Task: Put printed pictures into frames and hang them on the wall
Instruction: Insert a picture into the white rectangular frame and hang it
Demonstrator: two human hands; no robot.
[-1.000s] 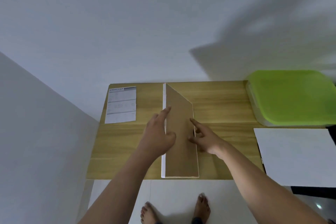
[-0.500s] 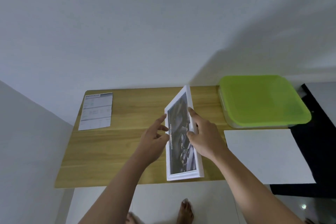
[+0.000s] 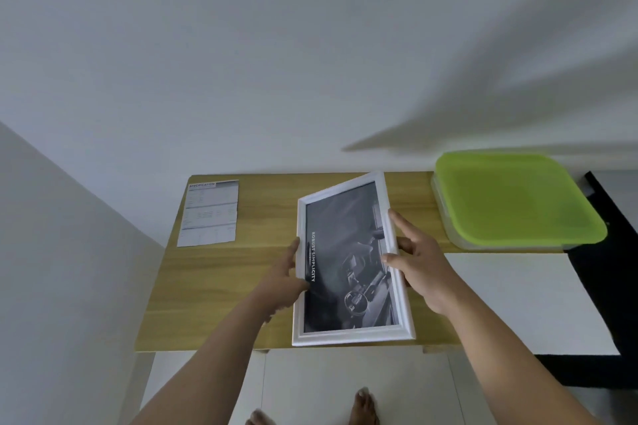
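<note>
Holding a white frame (image 3: pixel 352 335) tilted over the middle of the wooden surface (image 3: pixel 214 286), the person grips its long sides, the left hand (image 3: pixel 283 281) at 9 o'clock and the right hand (image 3: pixel 419 266) at 3 o'clock, fingers (image 3: pixel 402 222) clamped on the rails. The dark picture (image 3: pixel 345 252) inside faces up. A printed sheet (image 3: pixel 210 214) lies at 10 o'clock, and a green-lidded box (image 3: pixel 511 197) sits at 2 o'clock.

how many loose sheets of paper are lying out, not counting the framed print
2. A printed specification sheet at the table's far left, and a blank white sheet on the right, near the green-lidded box. The white frame could hide more.
</note>
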